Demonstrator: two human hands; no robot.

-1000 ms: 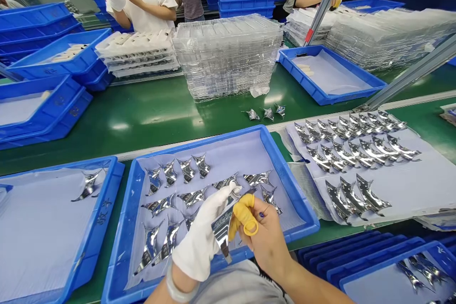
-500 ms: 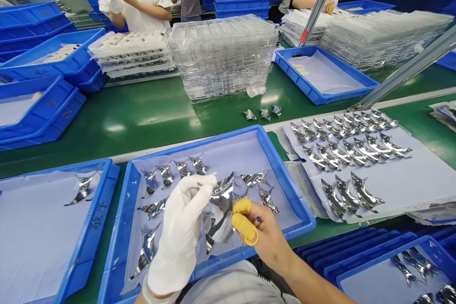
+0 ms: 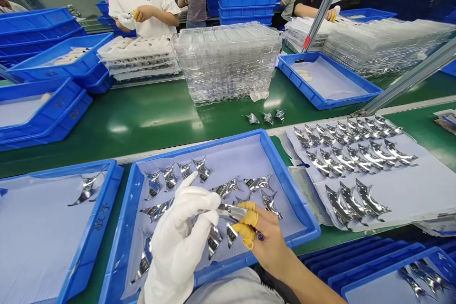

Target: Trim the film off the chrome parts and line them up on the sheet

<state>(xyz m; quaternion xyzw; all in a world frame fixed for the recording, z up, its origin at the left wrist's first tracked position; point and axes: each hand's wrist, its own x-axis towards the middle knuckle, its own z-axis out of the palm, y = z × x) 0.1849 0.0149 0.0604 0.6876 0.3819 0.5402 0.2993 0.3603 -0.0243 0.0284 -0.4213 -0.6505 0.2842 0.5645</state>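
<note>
My left hand (image 3: 178,242), in a white glove, and my right hand (image 3: 265,240), with yellow finger cots on thumb and forefinger, together pinch one shiny chrome curved part (image 3: 228,211) held almost flat above the middle blue tray (image 3: 281,175). That tray holds several more chrome parts (image 3: 167,178) on a pale liner. My left forefinger sticks out over the tray.
A left blue tray (image 3: 107,209) holds one chrome part (image 3: 83,190). Rows of chrome parts (image 3: 352,152) lie on a sheet at right. Clear plastic trays (image 3: 228,57) are stacked behind on the green belt. Other people work at the far side.
The chrome part has turned from upright, face toward me, to lying nearly flat between both hands. My hands have lowered slightly toward the tray.
</note>
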